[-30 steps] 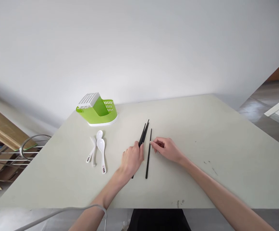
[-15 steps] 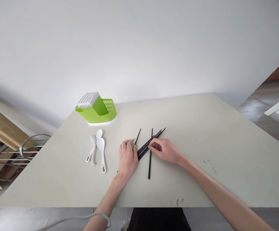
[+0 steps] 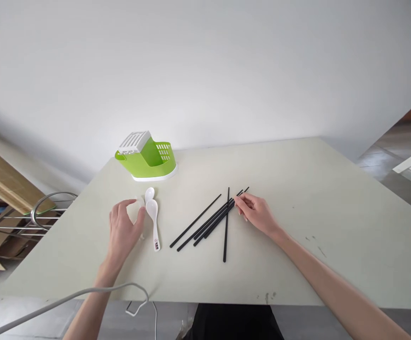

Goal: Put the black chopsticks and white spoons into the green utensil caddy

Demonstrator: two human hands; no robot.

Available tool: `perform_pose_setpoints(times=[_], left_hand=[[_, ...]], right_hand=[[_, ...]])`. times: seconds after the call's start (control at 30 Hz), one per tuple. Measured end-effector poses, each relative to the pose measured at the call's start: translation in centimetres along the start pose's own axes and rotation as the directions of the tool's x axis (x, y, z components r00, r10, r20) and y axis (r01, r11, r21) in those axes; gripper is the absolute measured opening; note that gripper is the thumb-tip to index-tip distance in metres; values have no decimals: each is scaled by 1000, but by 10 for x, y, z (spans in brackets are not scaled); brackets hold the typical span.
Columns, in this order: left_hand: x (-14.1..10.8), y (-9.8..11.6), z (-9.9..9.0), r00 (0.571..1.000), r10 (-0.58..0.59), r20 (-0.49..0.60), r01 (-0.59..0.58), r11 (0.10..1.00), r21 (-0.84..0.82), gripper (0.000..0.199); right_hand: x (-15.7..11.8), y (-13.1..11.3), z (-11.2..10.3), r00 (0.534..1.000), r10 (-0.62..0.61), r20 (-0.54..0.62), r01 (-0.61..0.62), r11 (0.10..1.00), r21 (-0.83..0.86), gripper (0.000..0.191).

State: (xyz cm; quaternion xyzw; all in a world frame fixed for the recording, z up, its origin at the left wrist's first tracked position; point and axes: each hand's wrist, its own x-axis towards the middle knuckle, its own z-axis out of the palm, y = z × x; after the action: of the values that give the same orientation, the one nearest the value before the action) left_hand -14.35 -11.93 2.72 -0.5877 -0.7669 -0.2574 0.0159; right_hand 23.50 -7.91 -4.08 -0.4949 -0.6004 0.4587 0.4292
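Several black chopsticks [image 3: 209, 223] lie slanted on the table, and one of them stands more upright in the view, crossing the others. At their thin ends my right hand [image 3: 256, 215] is closed, thumb and forefinger pinched on a chopstick; the exact grip is partly hidden. Over the white spoons my left hand [image 3: 124, 232] is open, thumb and forefinger apart. It partly covers the leftmost spoon. Beside it, a white spoon [image 3: 155, 226] lies with its handle towards me, its bowl overlapping another spoon's bowl [image 3: 149, 194].
A green and white cutlery holder [image 3: 146, 160] stands at the back left of the table [image 3: 297, 189], near the wall. A grey cable [image 3: 95, 289] loops over my left forearm. Left of the table are a wire rack [image 3: 24, 231] and cardboard.
My left hand has left the chopsticks and moved left to the spoons, its fingers now apart. My right hand stays at the chopsticks, slightly further right in view.
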Motion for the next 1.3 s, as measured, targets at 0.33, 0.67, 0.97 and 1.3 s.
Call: perform_pose_setpoints(times=[0.33, 0.67, 0.97, 1.3], left_hand=[[-13, -10, 19, 957, -214, 194, 192, 973, 129, 118], [9, -4, -5, 908, -176, 381, 28, 931, 364, 58], [12, -11, -2, 883, -81, 462, -164, 869, 466, 27], [-3, 18, -9, 937, 82, 339, -110, 992, 65, 26]], right_hand=[[-6, 6, 3, 1000, 3, -3, -3, 1000, -6, 52], [-22, 3, -4, 997, 58, 44, -58, 998, -7, 51], [-70, 19, -47, 979, 135, 150, -114, 983, -140, 45], [-95, 23, -65, 982, 183, 48, -175, 974, -142, 45]])
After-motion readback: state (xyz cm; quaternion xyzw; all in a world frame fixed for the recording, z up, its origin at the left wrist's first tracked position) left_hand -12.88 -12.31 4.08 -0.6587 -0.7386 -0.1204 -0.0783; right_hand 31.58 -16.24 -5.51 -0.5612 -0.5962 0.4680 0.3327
